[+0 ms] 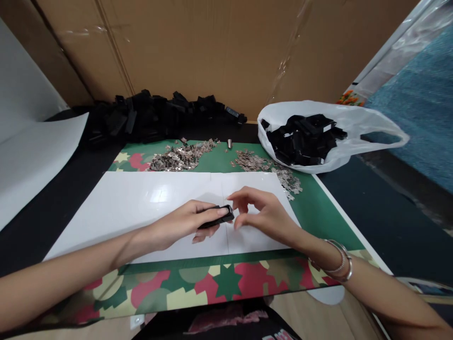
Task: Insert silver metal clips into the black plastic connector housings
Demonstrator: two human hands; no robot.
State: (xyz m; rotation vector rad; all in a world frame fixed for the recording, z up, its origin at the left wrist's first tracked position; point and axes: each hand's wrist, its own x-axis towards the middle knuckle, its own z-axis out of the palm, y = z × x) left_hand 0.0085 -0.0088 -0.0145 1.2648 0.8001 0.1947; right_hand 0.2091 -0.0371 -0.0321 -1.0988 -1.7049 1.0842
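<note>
Over the white sheet [141,203], my left hand [180,226] grips a black part [217,216], end offered to my right hand [264,215]; whether those curled fingers pinch anything, I can't tell.

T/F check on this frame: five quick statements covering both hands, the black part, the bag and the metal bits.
1. The left hand holds a small black part. True.
2. The right hand is inside the white plastic bag. False: it is over the white sheet, fingertips by the end of the part.
3. The bag holds black parts. True.
4. The metal pieces sit in a tray. False: they lie in loose heaps on the green mat, beyond the sheet.
5. The bracelets are on the left wrist. False: they are on the right wrist.
</note>
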